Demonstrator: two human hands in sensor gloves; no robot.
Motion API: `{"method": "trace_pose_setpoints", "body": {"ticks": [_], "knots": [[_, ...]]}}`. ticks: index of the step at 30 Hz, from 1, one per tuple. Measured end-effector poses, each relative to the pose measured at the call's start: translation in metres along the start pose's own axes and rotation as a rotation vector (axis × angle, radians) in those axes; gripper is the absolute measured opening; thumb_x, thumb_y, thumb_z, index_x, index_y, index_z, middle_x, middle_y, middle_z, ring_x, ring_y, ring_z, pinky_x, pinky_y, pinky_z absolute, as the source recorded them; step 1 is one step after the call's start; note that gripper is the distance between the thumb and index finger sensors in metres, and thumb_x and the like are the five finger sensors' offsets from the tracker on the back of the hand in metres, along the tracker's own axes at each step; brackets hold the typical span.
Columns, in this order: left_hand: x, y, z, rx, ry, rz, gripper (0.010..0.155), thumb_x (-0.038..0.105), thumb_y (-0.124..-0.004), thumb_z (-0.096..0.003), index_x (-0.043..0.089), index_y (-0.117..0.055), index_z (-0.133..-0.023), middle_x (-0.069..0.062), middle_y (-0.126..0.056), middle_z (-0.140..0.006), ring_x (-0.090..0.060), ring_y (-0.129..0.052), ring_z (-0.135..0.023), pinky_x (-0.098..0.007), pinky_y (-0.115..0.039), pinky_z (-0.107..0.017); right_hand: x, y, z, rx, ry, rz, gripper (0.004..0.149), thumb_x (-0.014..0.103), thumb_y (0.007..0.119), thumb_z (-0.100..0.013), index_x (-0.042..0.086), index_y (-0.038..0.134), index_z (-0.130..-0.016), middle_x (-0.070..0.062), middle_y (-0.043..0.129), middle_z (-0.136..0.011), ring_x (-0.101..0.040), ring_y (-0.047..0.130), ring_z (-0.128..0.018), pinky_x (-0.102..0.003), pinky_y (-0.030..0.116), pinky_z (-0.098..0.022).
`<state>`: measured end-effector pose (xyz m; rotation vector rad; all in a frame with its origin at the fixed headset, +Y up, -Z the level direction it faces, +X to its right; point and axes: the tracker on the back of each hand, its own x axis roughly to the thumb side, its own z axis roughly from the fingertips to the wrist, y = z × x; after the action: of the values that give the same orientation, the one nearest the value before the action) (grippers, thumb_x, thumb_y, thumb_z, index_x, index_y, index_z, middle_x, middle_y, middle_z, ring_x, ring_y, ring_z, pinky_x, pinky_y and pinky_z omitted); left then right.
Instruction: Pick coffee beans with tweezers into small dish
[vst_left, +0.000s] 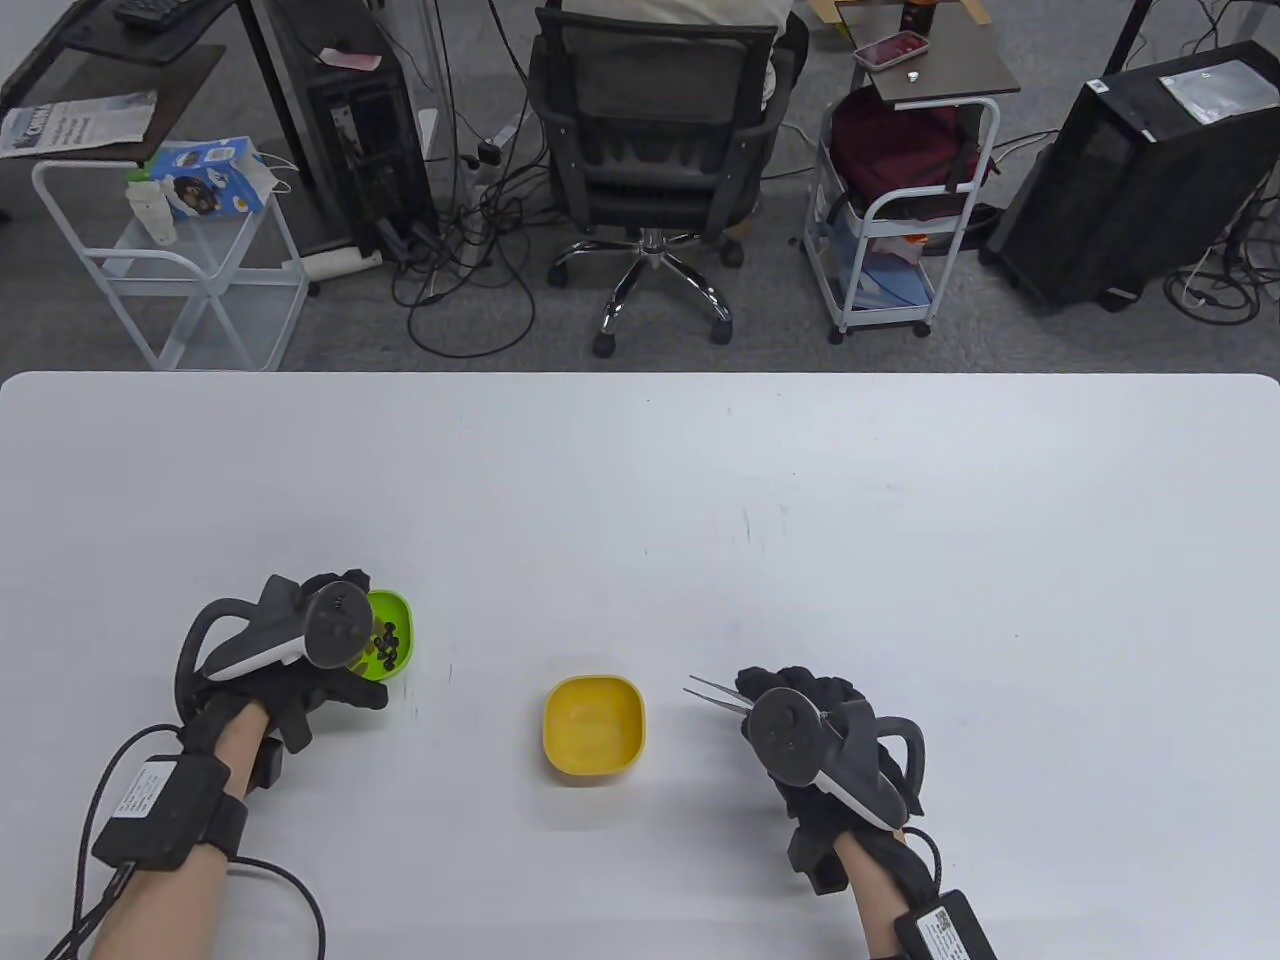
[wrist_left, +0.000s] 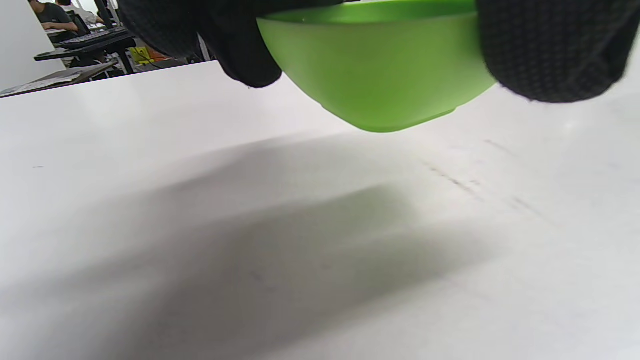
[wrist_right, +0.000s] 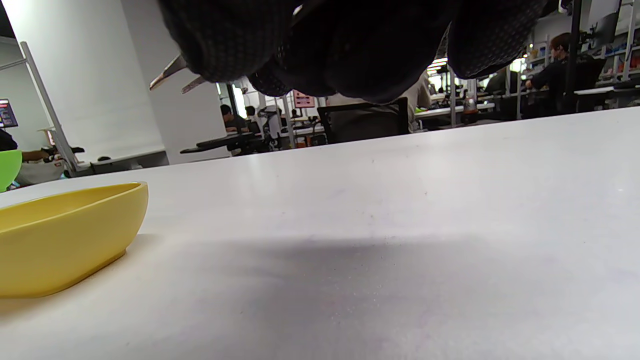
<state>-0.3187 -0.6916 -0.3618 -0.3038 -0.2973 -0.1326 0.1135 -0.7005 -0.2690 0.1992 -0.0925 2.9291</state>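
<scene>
- Your left hand (vst_left: 300, 650), in a black knit glove, is gripping the smooth green bowl (vst_left: 392, 640) at the lower left of the frame, its fingers (wrist_left: 555, 50) wrapping its rim and lifting it off the matte white table (vst_left: 700, 480).
- Small dark coffee beans (vst_left: 388, 642) are lying inside that bowl.
- Your right hand (vst_left: 820, 730) is holding thin metal tweezers (vst_left: 715, 693), tips slightly apart and pointing left.
- The glossy yellow dish (vst_left: 594, 725), a rounded square, is sitting between your hands.
</scene>
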Motion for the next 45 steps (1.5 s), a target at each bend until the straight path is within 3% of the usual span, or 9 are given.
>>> {"method": "trace_pose_setpoints", "body": {"ticks": [13, 25, 31, 32, 34, 36, 45], "knots": [[0.044, 0.008, 0.039, 0.088, -0.126, -0.04, 0.12, 0.067, -0.081, -0.0309, -0.004, -0.041, -0.12, -0.031, -0.058, -0.121, -0.047, -0.082, -0.102, -0.069, -0.066, -0.074, -0.001, 0.002, -0.002, 0.019, 0.003, -0.011, 0.052, 0.035, 0.074, -0.043, 0.022, 0.071, -0.094, 0.002, 0.086, -0.077, -0.022, 0.091, -0.061, -0.061, 0.064, -0.073], [0.102, 0.007, 0.057, 0.138, -0.231, -0.03, 0.119, 0.069, -0.078, -0.032, -0.003, -0.042, -0.12, -0.031, -0.059, -0.121, -0.046, -0.083, -0.102, -0.066, -0.069, -0.076, 0.003, 0.003, -0.003, 0.023, -0.014, -0.009, 0.052, 0.035, 0.074, -0.043, 0.022, 0.071, -0.094, 0.002, 0.086, -0.077, -0.022, 0.091, -0.061, -0.061, 0.064, -0.073], [0.114, -0.013, 0.058, 0.252, -0.214, 0.033, 0.119, 0.07, -0.076, -0.0323, -0.004, -0.045, -0.119, -0.031, -0.061, -0.12, -0.046, -0.084, -0.099, -0.068, -0.068, -0.075, 0.003, 0.004, -0.003, 0.019, -0.013, -0.005, 0.052, 0.035, 0.074, -0.043, 0.023, 0.071, -0.094, 0.002, 0.086, -0.077, -0.022, 0.091, -0.061, -0.061, 0.064, -0.073], [0.118, -0.015, 0.056, 0.184, -0.225, 0.004, 0.119, 0.07, -0.076, -0.0328, -0.004, -0.044, -0.119, -0.031, -0.06, -0.12, -0.047, -0.083, -0.1, -0.068, -0.067, -0.075, 0.004, 0.004, -0.004, 0.022, -0.014, -0.002, 0.052, 0.035, 0.074, -0.043, 0.023, 0.071, -0.094, 0.002, 0.086, -0.077, -0.022, 0.091, -0.061, -0.061, 0.064, -0.073], [0.12, -0.019, 0.054, 0.229, -0.203, -0.042, 0.118, 0.071, -0.075, -0.0328, -0.004, -0.044, -0.119, -0.031, -0.06, -0.12, -0.046, -0.084, -0.1, -0.068, -0.068, -0.075, 0.004, 0.004, -0.004, 0.021, -0.015, -0.001, 0.052, 0.035, 0.074, -0.043, 0.022, 0.071, -0.094, 0.002, 0.086, -0.077, -0.022, 0.091, -0.061, -0.061, 0.064, -0.073], [0.12, -0.021, 0.053, 0.193, -0.197, -0.061, 0.118, 0.071, -0.075, -0.0333, -0.004, -0.044, -0.119, -0.031, -0.06, -0.12, -0.046, -0.083, -0.1, -0.068, -0.068, -0.075, 0.005, 0.004, -0.004, 0.023, -0.015, -0.002, 0.052, 0.035, 0.074, -0.043, 0.023, 0.071, -0.093, 0.002, 0.086, -0.077, -0.022, 0.091, -0.061, -0.061, 0.064, -0.073], [0.115, -0.022, 0.062, 0.222, -0.205, -0.038, 0.118, 0.071, -0.075, -0.0331, -0.005, -0.046, -0.119, -0.032, -0.062, -0.119, -0.048, -0.085, -0.101, -0.068, -0.07, -0.074, 0.005, 0.007, -0.006, 0.04, -0.017, -0.008, 0.052, 0.035, 0.074, -0.043, 0.022, 0.071, -0.093, 0.002, 0.086, -0.077, -0.023, 0.091, -0.062, -0.061, 0.064, -0.073]]}}
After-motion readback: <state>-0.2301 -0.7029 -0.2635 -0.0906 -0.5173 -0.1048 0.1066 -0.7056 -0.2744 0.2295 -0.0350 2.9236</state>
